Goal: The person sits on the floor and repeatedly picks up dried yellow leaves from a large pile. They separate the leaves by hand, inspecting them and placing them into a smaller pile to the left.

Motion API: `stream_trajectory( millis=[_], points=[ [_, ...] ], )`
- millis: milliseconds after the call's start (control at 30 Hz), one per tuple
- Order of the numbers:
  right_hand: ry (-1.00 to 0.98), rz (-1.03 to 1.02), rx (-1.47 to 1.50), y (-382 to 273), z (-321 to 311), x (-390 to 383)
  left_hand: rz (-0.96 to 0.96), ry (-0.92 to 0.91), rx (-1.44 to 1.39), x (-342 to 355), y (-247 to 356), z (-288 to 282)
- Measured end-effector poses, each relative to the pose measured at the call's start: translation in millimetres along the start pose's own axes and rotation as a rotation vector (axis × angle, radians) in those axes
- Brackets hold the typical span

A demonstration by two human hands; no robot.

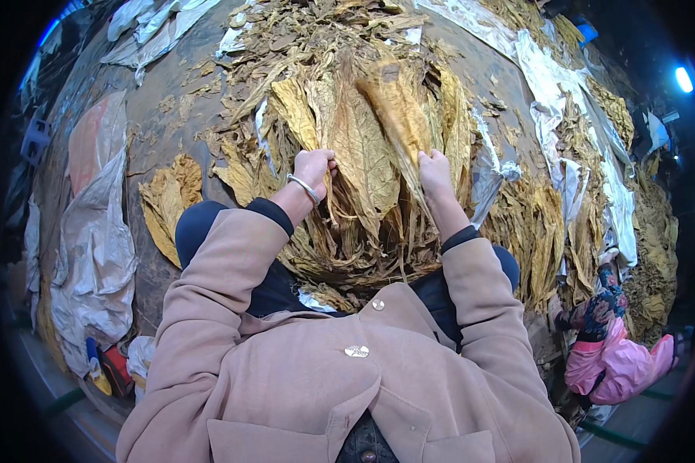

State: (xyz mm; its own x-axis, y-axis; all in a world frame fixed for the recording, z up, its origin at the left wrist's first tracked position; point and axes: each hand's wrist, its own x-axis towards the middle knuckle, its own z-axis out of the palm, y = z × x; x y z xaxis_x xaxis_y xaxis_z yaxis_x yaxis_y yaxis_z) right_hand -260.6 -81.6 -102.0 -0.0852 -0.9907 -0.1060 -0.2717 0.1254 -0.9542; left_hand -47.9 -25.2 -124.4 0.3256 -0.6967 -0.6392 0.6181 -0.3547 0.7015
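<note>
My right hand [434, 174] is closed on the narrow lower end of a dried tobacco leaf [396, 100]. The leaf stands up from the hand, leaning to the left, and its upper part is slightly blurred. My left hand [314, 170], with a bracelet at the wrist, is closed at the lower end of a yellower tobacco leaf [295, 110]. Between the hands a broad, veined tobacco leaf [361, 150] lies on the pile, its tip pointing toward me. Beneath and beyond both hands spreads a heap of brown, crumpled leaves [324, 54].
A separate bunch of leaves [170, 197] lies to the left, near crumpled pale sheeting [93, 262]. On the right, a twisted clear plastic piece [490, 181] lies beside more leaves [529, 239] and white sheeting [548, 100]. Another person in pink [622, 359] is at the lower right.
</note>
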Motion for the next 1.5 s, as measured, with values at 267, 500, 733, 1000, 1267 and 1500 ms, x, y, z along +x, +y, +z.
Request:
stream_trajectory(
  millis=[267,500,733,1000,1267,1500],
  points=[
    [-0.574,0.323,0.17,-18.1,-5.3,-10.8,0.014,0.013,0.026,-4.9,2.0,0.8],
    [-0.458,0.163,0.416,-36.4,-2.2,-25.4,0.204,0.082,0.113,-11.5,9.9,5.4],
    [-0.694,0.165,0.627,-49.4,-2.5,-35.1,0.302,-0.315,0.072,-34.5,28.4,14.0],
    [-0.736,-0.008,0.091,-42.1,25.9,-47.5,-0.083,-0.739,-0.244,-41.8,12.2,16.8],
    [-0.707,-0.222,0.136,-30.8,33.6,-45.6,0.082,-0.718,-0.013,-42.2,13.4,24.8],
    [-0.95,0.274,0.2,-44.5,21.2,-46.8,0.135,-0.617,-0.036,-10.6,14.5,15.5]
  ],
)
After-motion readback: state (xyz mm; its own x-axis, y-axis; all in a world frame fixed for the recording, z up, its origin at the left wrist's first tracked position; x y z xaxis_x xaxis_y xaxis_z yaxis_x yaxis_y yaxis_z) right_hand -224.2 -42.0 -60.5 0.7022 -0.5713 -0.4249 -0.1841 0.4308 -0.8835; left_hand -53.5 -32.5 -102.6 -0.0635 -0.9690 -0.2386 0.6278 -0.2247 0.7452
